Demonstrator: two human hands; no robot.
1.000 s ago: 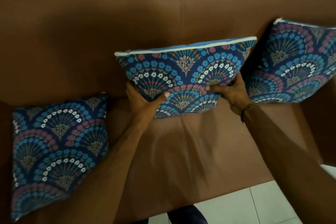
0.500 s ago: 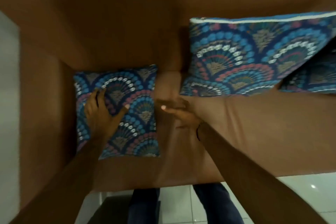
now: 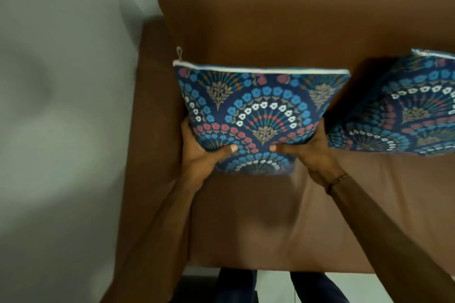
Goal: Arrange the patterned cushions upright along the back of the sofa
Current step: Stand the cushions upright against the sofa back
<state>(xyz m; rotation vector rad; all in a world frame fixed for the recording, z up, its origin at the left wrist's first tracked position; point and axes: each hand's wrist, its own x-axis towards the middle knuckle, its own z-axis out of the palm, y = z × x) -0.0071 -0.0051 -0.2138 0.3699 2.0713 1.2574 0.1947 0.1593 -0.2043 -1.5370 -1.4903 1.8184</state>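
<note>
Your brown sofa (image 3: 283, 19) fills the view. You hold one patterned cushion (image 3: 258, 115) upright against its backrest, near the arm, a second cushion (image 3: 403, 110) leaning alongside. Your left hand (image 3: 199, 152) and right hand (image 3: 310, 155) clasp its lower corners, thumbs in front.

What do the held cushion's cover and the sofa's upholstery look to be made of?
Held cushion: matte woven printed fabric, probably cotton or similar; no sheen, with a white zipper edge on top. Sofa: smooth brown leather or faux leather, judging by the soft sheen and broad creases on the seat; which one is unclear.
</note>
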